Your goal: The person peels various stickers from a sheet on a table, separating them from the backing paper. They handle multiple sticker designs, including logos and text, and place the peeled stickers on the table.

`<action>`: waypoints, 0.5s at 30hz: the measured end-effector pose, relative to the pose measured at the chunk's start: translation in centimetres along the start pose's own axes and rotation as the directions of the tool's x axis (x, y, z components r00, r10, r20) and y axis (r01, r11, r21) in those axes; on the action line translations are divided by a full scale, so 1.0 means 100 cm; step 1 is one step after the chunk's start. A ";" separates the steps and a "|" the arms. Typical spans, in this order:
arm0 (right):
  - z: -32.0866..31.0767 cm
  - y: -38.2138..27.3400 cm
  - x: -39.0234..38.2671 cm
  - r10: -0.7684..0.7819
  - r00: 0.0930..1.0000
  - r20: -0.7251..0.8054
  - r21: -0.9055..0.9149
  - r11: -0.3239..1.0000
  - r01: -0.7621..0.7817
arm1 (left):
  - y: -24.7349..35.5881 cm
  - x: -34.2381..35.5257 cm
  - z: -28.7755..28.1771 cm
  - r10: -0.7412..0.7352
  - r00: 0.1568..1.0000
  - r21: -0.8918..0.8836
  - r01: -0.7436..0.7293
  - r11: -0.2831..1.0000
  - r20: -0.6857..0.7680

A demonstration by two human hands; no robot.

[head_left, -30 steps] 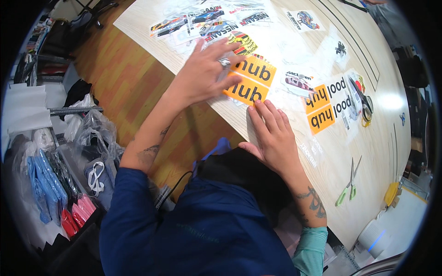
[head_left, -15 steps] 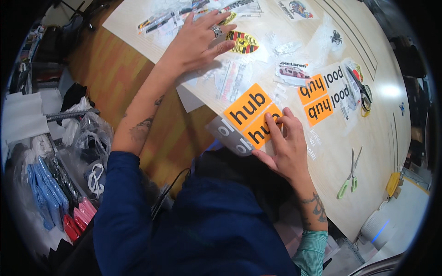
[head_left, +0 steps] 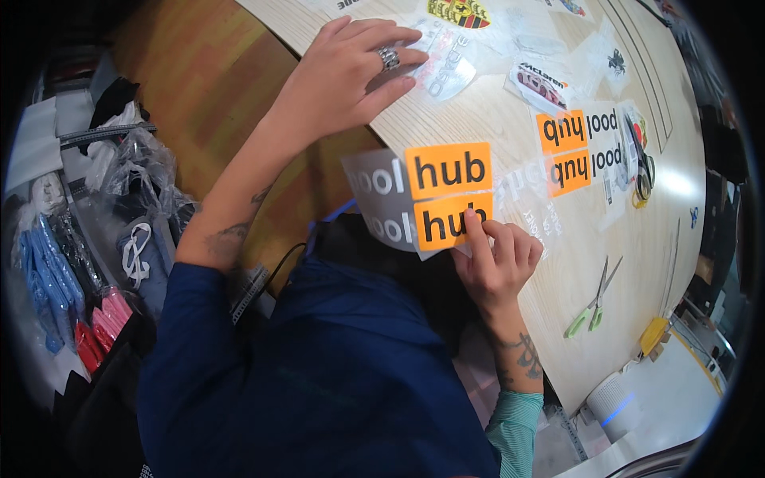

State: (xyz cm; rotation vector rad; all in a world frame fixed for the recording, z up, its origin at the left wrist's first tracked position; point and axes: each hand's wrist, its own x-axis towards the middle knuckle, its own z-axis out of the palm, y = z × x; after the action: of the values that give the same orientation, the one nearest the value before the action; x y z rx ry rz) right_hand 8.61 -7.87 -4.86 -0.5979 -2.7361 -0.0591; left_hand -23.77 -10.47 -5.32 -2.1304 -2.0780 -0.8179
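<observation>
My right hand [head_left: 498, 259] pinches a two-panel orange sticker sheet [head_left: 448, 182] with black lettering, index finger on its face. Its grey section with white lettering [head_left: 374, 207] sticks out beyond the table's near edge. Up and to the left, my left hand [head_left: 335, 84], wearing a silver ring, has its fingers spread over the table [head_left: 550, 303] beside a clear decal sheet [head_left: 445, 72]. A second orange-and-white lettered sheet [head_left: 567, 155] lies to the right. Above are a yellow crest decal [head_left: 458, 11] and a car decal [head_left: 535, 86].
Green-handled scissors [head_left: 594, 311] and black scissors [head_left: 641, 179] lie on the table's right side. A white cylinder [head_left: 610, 406] stands below the right corner. To the left are bagged blue clothing [head_left: 44, 279], pink packs [head_left: 111, 315] and wooden flooring [head_left: 175, 72].
My left hand has left the orange sheet and moved up the table. My right hand has taken hold of that sheet, now lower and overhanging the edge. The view has shifted.
</observation>
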 end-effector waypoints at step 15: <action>-0.032 0.079 0.025 -0.060 0.856 -0.514 0.100 0.987 0.129 | 0.058 0.003 -0.001 -0.511 0.859 -0.541 0.433 0.721 0.005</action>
State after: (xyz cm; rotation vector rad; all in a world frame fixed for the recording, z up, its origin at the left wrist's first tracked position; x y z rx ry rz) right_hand 10.77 -0.02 -1.25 -0.3449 -2.2258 -0.0517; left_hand -18.33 -10.75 -3.27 -1.6218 -2.5828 -1.7301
